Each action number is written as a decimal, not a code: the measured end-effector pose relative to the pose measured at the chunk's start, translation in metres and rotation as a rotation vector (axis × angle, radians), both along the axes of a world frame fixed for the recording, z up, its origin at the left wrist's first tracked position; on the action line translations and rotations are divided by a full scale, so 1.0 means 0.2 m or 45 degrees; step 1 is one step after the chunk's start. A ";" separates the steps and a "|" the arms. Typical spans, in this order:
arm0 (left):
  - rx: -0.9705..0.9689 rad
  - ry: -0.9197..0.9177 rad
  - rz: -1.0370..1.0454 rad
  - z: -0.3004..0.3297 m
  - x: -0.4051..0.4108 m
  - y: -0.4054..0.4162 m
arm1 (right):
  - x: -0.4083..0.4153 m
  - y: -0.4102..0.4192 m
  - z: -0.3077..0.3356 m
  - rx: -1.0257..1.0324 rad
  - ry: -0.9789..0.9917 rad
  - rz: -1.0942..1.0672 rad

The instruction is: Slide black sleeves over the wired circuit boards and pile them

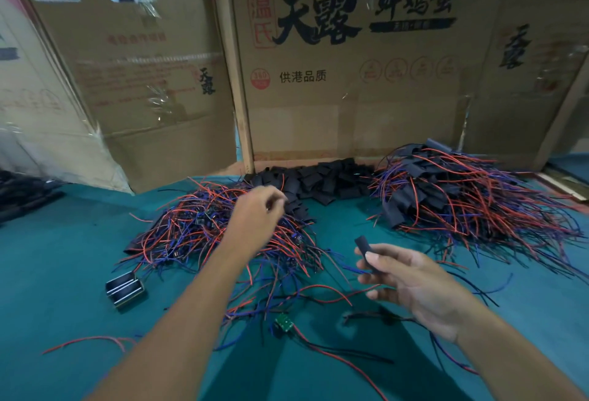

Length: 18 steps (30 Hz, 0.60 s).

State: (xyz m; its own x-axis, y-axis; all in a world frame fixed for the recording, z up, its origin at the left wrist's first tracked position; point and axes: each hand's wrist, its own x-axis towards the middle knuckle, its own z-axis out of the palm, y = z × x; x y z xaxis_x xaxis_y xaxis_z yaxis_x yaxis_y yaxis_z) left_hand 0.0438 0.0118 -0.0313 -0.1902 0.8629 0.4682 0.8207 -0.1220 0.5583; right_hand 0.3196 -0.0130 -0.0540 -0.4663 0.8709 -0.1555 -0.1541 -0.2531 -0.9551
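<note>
Black and flat, one sleeve point(366, 252) is pinched between the thumb and fingers point(377, 259) of the right hand point(414, 286), which is held above the green table point(63, 257) at about four o'clock from the middle of the view; the sleeve's free end sticks up toward eleven o'clock. The left hand point(255, 212) reaches out over the pile of bare wired boards point(223, 235) near the centre, its fingers curled; motion blur hides whether they hold anything, so I cannot tell.

Below both hands, at six o'clock, a single green circuit board point(284, 322) lies on the table with its red and dark leads trailing toward five o'clock. Loose red and blue wires spread around it.

At twelve o'clock, against the cardboard, lies a heap of empty black sleeves point(318, 180). At two o'clock sits the larger pile of sleeved boards point(462, 190), red and blue wires fanning out of it. At eight o'clock a small dark block with pale stripes point(126, 289) rests on the table, just beside the edge of the bare-board pile.

Cardboard boxes point(350, 82) with printed characters stand upright along the far side of the table; what is in them cannot be seen.
</note>
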 end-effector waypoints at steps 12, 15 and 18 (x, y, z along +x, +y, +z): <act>-0.251 1.090 0.382 0.05 -0.18 0.08 | 0.03 0.04 -0.02 0.010 0.025 -0.098; 0.054 0.835 0.485 0.12 -0.04 -0.03 | 0.05 0.06 -0.02 0.025 0.035 -0.137; 0.196 0.165 0.334 0.15 0.12 -0.17 | 0.07 0.08 -0.02 0.017 0.038 -0.159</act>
State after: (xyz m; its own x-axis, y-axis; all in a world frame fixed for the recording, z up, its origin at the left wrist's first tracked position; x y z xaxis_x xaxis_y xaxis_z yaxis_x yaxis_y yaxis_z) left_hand 0.0677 -0.0212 -0.0006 -0.3269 0.7094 0.6245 0.8984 0.0281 0.4383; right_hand 0.3329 0.0024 -0.0584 -0.3585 0.9242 -0.1314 -0.2118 -0.2176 -0.9528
